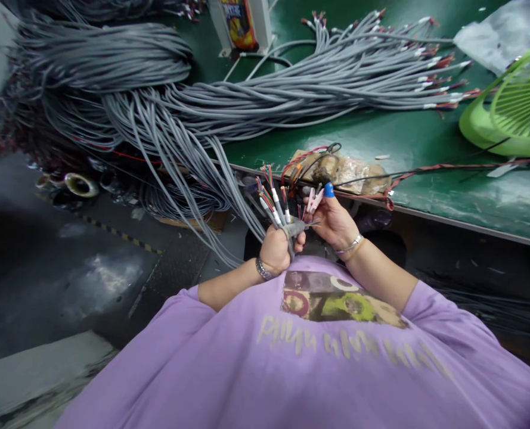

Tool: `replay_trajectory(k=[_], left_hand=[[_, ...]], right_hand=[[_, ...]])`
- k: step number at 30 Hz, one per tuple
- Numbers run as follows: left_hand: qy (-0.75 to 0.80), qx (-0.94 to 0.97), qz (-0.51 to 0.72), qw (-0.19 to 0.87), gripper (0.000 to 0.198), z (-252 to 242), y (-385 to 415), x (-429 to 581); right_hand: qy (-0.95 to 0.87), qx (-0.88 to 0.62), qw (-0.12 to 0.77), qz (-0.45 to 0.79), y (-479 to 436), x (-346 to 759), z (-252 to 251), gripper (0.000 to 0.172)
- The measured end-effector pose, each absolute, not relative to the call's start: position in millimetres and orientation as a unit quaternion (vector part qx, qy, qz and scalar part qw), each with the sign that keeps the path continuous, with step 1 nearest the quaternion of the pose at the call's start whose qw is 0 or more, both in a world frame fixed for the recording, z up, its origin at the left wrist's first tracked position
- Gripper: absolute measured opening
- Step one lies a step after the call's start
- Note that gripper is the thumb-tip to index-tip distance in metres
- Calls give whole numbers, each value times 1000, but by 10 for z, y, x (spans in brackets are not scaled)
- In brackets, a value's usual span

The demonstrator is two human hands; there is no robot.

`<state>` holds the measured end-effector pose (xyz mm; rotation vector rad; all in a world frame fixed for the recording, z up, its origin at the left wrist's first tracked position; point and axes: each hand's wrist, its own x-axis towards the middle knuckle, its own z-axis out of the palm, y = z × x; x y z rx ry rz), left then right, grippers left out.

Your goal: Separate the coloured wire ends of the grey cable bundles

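Observation:
My left hand (pixel 276 250) is closed around several grey cables (pixel 279 205), just in front of my body. Their stripped ends point up and away, with white sleeves and thin coloured wires. A cable end with fine wires lies across the top of this fist, pointing right. Close by on the right, my right hand (pixel 338 223) pinches a pale pink clip (pixel 313 201) that looks like a clothes peg. A blue cover (pixel 328 190) wraps the tip of its thumb. The inner fingers of both hands are partly hidden.
A large heap of grey cables (pixel 256 104) spreads over the green table (pixel 430 199) and hangs off its front edge. A taped brown bundle (pixel 349 173) with wires lies at that edge. A green fan (pixel 510 113) stands right; rolls of tape (pixel 81 185) sit lower left.

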<state>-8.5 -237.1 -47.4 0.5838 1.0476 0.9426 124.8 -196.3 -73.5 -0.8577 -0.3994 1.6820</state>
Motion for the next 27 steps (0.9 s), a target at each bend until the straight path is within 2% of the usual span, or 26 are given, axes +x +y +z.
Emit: replay_trajectory(k=[7, 14, 21, 27], left_hand=[[462, 298, 441, 710, 28, -454, -2448, -117], [473, 295, 448, 699, 32, -426, -2459, -137], [485, 272, 458, 693, 30, -436, -2410, -88], [502, 268, 453, 686, 28, -463, -2395, -71]], right_hand=[[-173, -365, 540, 738, -2012, 1283, -650, 55], [-156, -384, 541, 732, -2042, 1301, -592, 31], [-176, -380, 548, 724, -2025, 1284, -653, 41], [-144, -378, 561, 723, -1984, 1273, -689, 35]])
